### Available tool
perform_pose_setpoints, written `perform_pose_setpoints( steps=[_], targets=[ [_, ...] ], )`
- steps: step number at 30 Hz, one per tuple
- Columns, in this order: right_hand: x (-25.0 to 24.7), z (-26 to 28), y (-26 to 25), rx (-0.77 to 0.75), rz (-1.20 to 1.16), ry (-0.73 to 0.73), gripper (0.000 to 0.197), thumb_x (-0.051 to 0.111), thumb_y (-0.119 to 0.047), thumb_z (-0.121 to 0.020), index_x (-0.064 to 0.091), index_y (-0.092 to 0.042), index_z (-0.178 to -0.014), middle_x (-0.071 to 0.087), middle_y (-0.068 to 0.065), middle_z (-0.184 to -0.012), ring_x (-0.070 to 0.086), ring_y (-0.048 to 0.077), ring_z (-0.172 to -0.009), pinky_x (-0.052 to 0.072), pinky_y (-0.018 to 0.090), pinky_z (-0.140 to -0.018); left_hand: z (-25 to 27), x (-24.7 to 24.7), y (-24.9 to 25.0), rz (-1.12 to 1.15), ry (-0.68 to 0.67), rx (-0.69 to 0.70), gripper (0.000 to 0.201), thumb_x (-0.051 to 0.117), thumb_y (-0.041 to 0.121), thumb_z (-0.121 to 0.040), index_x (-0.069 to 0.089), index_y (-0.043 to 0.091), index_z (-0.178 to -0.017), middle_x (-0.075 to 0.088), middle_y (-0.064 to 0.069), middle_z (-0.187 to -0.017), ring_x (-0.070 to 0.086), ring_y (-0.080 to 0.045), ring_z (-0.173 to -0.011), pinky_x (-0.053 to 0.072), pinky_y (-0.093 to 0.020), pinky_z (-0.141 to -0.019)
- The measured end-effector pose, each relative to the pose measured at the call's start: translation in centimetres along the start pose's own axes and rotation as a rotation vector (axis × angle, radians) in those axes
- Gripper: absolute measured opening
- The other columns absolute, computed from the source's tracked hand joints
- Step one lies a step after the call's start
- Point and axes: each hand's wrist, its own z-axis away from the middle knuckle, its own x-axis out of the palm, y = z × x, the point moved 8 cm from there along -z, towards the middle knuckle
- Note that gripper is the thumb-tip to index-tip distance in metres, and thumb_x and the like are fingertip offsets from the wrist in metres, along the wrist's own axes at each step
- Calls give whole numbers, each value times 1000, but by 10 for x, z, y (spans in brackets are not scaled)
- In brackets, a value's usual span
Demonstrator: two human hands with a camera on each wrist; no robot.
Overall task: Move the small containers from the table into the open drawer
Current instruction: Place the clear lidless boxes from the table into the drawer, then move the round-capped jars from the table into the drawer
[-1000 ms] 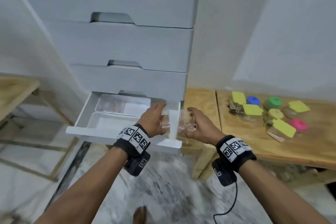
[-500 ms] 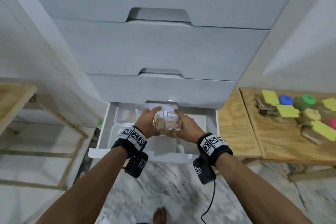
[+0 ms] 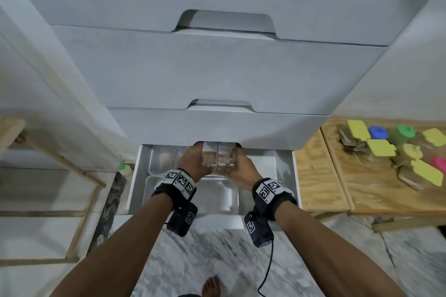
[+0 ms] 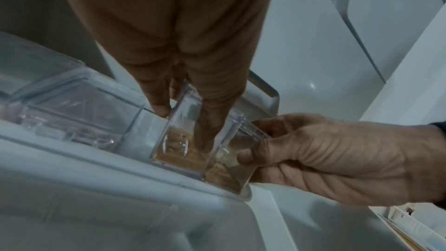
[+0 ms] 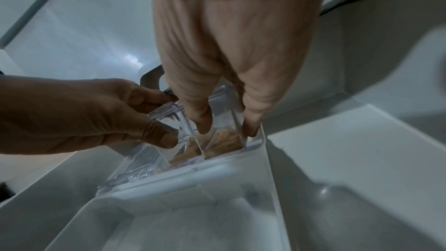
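Two small clear square containers sit side by side between my hands, the left container (image 3: 210, 157) and the right container (image 3: 226, 157), each with brown contents at the bottom. My left hand (image 3: 190, 164) grips the left container (image 4: 183, 140), thumb outside and a finger inside. My right hand (image 3: 243, 169) pinches the right container (image 5: 224, 140) the same way. Both are low inside the open white bottom drawer (image 3: 296, 176), at its back under the closed drawer above. In the wrist views the left hand (image 4: 183, 128) and right hand (image 5: 226, 129) hold them against a white tray edge (image 5: 193, 178).
Clear and white trays (image 3: 212, 198) fill the drawer. A wooden table (image 3: 337, 188) to the right carries several containers with yellow, blue, green and pink lids (image 3: 381, 147). A wooden frame (image 3: 89, 176) and a green-capped bottle (image 3: 125, 169) stand at the left.
Both hands carried the two clear containers from the drawer's right front corner to its middle and down toward the back. My head moved closer over the drawer.
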Motion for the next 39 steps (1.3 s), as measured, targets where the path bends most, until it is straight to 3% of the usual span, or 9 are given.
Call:
perform_pose_setpoints(
  steps=[5,10,14,20,26,29,33,36,39],
  targets=[
    [6,-11,0,21,35,35,55,73,-11,-75,43,-17,-121,61,1,-113,62,20,-104,53,30,-88,-8,4,-13,-65,-5,-65,75,80,22,-72,41,10,-136,61,-15,-121,55,-30,-115,44,-33,-93],
    [11,-20,1,59,145,64,42,64,-6,-79,41,-11,-114,57,8,-114,61,30,-105,53,41,-90,-15,8,-14,-112,-29,-44,75,78,24,-74,40,5,-136,60,-19,-124,53,-35,-117,45,-36,-95],
    [11,-24,-4,50,284,58,50,67,-7,-79,42,-3,-123,53,17,-122,57,35,-111,50,43,-92,-14,20,-10,-192,-105,3,87,74,27,-79,25,8,-148,39,-22,-141,38,-39,-130,37,-41,-106],
    [20,-25,1,79,373,-33,57,66,-6,-81,34,-3,-128,56,19,-122,60,36,-108,53,45,-91,-10,26,-8,-370,-149,28,82,66,10,-79,23,13,-149,28,-22,-145,37,-40,-130,42,-41,-103],
    [20,-21,6,166,343,-77,72,68,-6,-81,26,-4,-140,50,20,-132,57,36,-115,51,45,-96,-5,28,-4,-405,-163,7,56,70,14,-78,47,14,-130,27,-19,-140,42,-38,-125,44,-39,-105],
    [13,-10,1,148,355,-91,82,71,-8,-79,22,-3,-145,46,22,-138,51,38,-123,47,43,-101,1,28,1,-389,-133,10,51,72,18,-76,52,13,-124,31,-17,-136,46,-36,-121,43,-38,-104],
    [-14,16,-8,45,335,-47,63,68,-14,-79,39,-7,-134,55,17,-127,57,34,-114,51,39,-93,14,26,20,-311,-72,62,41,69,17,-76,59,8,-116,44,-17,-125,50,-35,-116,44,-37,-98],
    [-44,43,-8,21,338,-21,51,67,-17,-84,49,-1,-129,55,18,-127,54,34,-115,46,36,-93,27,33,43,-285,-80,149,39,68,21,-79,63,5,-115,56,-15,-119,53,-32,-114,43,-34,-97],
    [-84,70,5,31,286,46,59,66,-21,-85,45,-6,-138,51,16,-135,56,32,-116,45,35,-98,41,44,80,-232,-79,250,42,66,27,-83,61,6,-119,62,-11,-122,56,-28,-115,43,-34,-99]
  ],
)
